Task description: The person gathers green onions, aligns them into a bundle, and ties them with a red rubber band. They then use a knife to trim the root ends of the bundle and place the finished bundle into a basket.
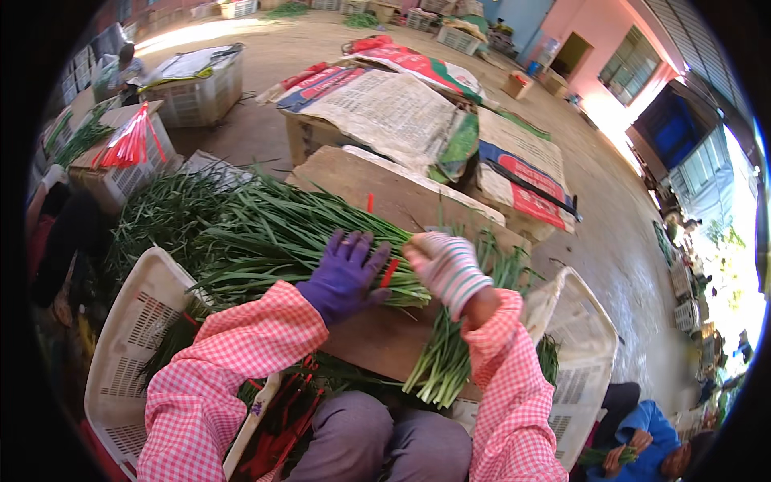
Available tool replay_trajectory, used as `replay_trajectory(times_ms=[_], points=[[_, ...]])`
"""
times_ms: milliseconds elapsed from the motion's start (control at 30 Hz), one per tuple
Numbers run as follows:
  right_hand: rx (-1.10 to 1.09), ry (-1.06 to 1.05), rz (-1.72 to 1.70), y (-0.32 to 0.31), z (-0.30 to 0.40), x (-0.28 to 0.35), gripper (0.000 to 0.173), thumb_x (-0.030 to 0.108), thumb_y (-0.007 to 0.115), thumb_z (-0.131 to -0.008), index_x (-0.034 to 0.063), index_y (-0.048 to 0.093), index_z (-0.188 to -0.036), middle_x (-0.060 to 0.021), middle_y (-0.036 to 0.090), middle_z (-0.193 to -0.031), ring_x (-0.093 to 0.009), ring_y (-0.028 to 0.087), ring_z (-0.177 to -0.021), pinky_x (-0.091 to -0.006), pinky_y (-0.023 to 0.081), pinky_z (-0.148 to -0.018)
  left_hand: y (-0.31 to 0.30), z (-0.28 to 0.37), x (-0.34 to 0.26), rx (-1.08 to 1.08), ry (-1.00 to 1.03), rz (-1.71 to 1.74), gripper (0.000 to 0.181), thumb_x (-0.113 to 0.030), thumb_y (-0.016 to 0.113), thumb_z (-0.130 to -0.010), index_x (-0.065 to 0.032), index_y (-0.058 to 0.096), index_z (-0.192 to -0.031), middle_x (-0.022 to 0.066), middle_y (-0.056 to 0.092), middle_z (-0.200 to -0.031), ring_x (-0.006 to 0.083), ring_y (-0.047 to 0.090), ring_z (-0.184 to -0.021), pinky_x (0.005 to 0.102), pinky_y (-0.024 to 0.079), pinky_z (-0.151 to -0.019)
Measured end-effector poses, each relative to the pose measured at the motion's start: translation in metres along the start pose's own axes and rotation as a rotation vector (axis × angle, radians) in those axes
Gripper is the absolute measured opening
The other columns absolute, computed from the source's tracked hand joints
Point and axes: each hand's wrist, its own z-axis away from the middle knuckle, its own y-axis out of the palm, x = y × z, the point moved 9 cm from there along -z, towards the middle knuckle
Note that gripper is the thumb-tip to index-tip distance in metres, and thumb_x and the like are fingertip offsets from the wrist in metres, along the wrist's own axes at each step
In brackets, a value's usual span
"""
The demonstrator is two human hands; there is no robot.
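Note:
A large heap of long green leafy stalks, likely Chinese chives (271, 223), lies across a brown board (373, 343) before me. My left hand (349, 277), in a purple glove, rests with fingers spread on the stalks, beside a red tie (390, 273). Another red strip (370, 202) stands up behind the leaves. My right hand (443, 262), in a striped fingerless-looking glove, is curled at the pale stem ends; whether it grips any stems is unclear. Below it, a smaller bunch of chives (443, 361) hangs over the board's near edge, its pale ends towards me.
White plastic crates stand at left (135, 331) and right (578, 361). Sack-covered crates (385, 114) are beyond the board. Red ties (129, 141) hang over a carton at left. A person in blue (650, 428) holds greens at lower right; another person's dark-clad limb is at far left.

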Motion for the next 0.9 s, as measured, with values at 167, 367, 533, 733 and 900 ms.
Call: replay_trajectory(times_ms=[167,367,533,733,900], points=[[-0.009,-0.023,0.257,-0.008,-0.028,0.0,0.028,0.024,0.05,-0.087,0.0073,0.055,-0.109,-0.0175,0.062,-0.09,-0.034,0.06,-0.084,-0.0417,0.048,-0.071,-0.006,0.001,0.002,0.002,-0.024,0.036,0.072,-0.046,0.061,-0.074,-0.0062,0.04,-0.13,0.0228,0.043,-0.125,0.0379,0.041,-0.117,0.0526,0.025,-0.102],[0.094,-0.042,0.273,0.03,-0.06,-0.013,0.035,0.029,0.049,-0.088,0.0046,0.052,-0.113,-0.0187,0.061,-0.096,-0.036,0.059,-0.088,-0.0419,0.048,-0.074,-0.016,-0.008,0.003,0.023,-0.013,0.089,0.077,-0.044,0.069,-0.067,-0.0052,0.041,-0.128,0.0238,0.042,-0.123,0.0381,0.04,-0.116,0.0514,0.028,-0.1],[0.216,-0.163,0.121,0.056,-0.063,-0.02,0.034,0.032,0.047,-0.086,0.0024,0.058,-0.099,-0.021,0.061,-0.088,-0.036,0.06,-0.084,-0.0421,0.048,-0.073,-0.03,-0.042,0.002,0.094,0.056,0.037,0.098,-0.05,0.076,-0.053,0.0019,0.039,-0.128,0.0275,0.035,-0.127,0.0417,0.034,-0.12,0.0515,0.026,-0.102],[0.119,-0.326,0.019,0.057,-0.044,-0.005,0.022,0.022,0.049,-0.085,0.0041,0.061,-0.091,-0.0175,0.061,-0.085,-0.037,0.058,-0.08,-0.0415,0.048,-0.071,0.005,-0.066,0.021,0.512,0.072,0.047,0.116,-0.061,0.074,-0.05,0.0047,0.027,-0.133,0.0337,0.025,-0.135,0.0464,0.022,-0.129,0.0474,0.018,-0.108],[0.172,-0.305,0.006,0.055,-0.037,0.001,0.019,0.02,0.049,-0.084,0.005,0.06,-0.09,-0.0153,0.061,-0.084,-0.036,0.058,-0.079,-0.0404,0.047,-0.07,0.038,-0.063,0.028,0.73,0.014,0.156,0.11,-0.061,0.073,-0.052,0.0039,0.031,-0.13,0.0292,0.031,-0.134,0.0412,0.027,-0.128,0.045,0.021,-0.107]])
